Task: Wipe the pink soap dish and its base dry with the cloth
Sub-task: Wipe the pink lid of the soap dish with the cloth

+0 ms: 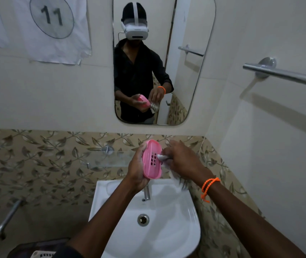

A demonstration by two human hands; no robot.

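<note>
My left hand (137,170) grips the pink soap dish (152,158), an oval slotted tray held on edge above the sink. My right hand (182,160) is closed on a white cloth (162,157) and presses it against the dish's right rim. More of the cloth hangs blurred below my right hand. An orange bead band sits on my right wrist. I cannot tell whether the base is attached to the dish or somewhere else.
A white sink (189,229) with a chrome tap (146,193) lies directly below my hands. A glass shelf (109,158) juts from the leaf-patterned tiles at left. A mirror (185,71) hangs above, a towel bar (286,74) at right, a wall tap (9,218) at lower left.
</note>
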